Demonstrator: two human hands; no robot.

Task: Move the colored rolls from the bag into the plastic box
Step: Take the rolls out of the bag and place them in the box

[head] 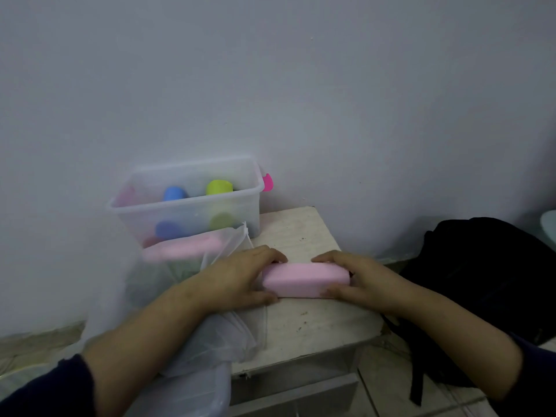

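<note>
Wall [301,85]: plain pale surface behind everything; the box stands against it.

Table [301,320]: small whitish top, speckled with dark marks, carrying the box, the bag and the work in hand.

Backpack [487,278]: black, on the floor just beside the table's right edge, touching or nearly touching the right forearm.

Bag [186,335]: thin clear plastic, slumped over the table's left edge and front-left corner, its mouth rising toward the box. A long pink piece [183,249] shows through it near the box's front wall.

Plastic box [186,203]: clear, lidless, at the table's back-left corner, with a pink clip on its right end. A blue roll [175,194] and a green roll [219,188] stand inside; a faint pink one sits at the left end.

Pink roll [305,279]: lying lengthwise near the table's middle, outside bag and box, between both hands.

Left hand [237,281]: fingers curled over the roll's left end, thumb at its near side, gripping it.

Right hand [358,281]: curled likewise round the right end, holding it.

Step, as I judge it: the roll is being tightened or readied for the box.

Risks: soft foam may spring open if either grip eases. The lift toward the box crosses the bag's loose mouth, which could snag. A sleeve dragging the bag could pull it off the left edge.
</note>
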